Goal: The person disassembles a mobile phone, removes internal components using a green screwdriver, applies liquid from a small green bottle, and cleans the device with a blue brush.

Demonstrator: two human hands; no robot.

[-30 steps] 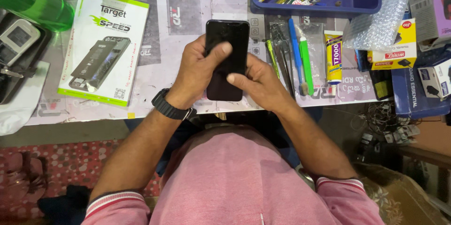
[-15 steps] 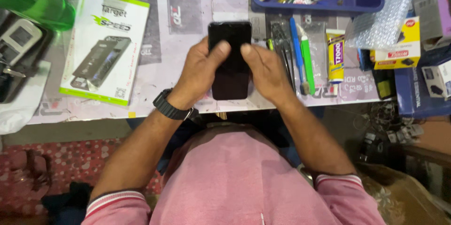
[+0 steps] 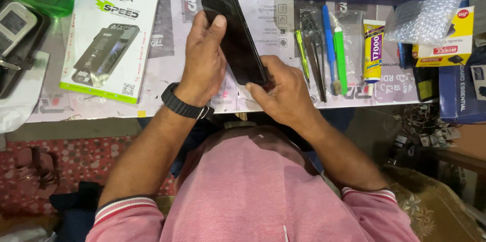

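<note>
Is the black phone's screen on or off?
Off: the black rectangular phone, held tilted in both hands, shows only a dark, blank glass face.

Paper-covered worktable [image 3: 167, 45], red speckled floor mat [image 3: 76, 156] beneath, patterned cushion [image 3: 430, 211] at right, even light

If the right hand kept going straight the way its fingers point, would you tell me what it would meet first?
The right hand points up and left, already touching the black phone's lower end, so the phone comes first. Beyond it probably lies the left hand.

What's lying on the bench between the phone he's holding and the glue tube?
In the head view, between the black phone and the glue tube lie tweezers, a blue tool and a green tool.
</note>
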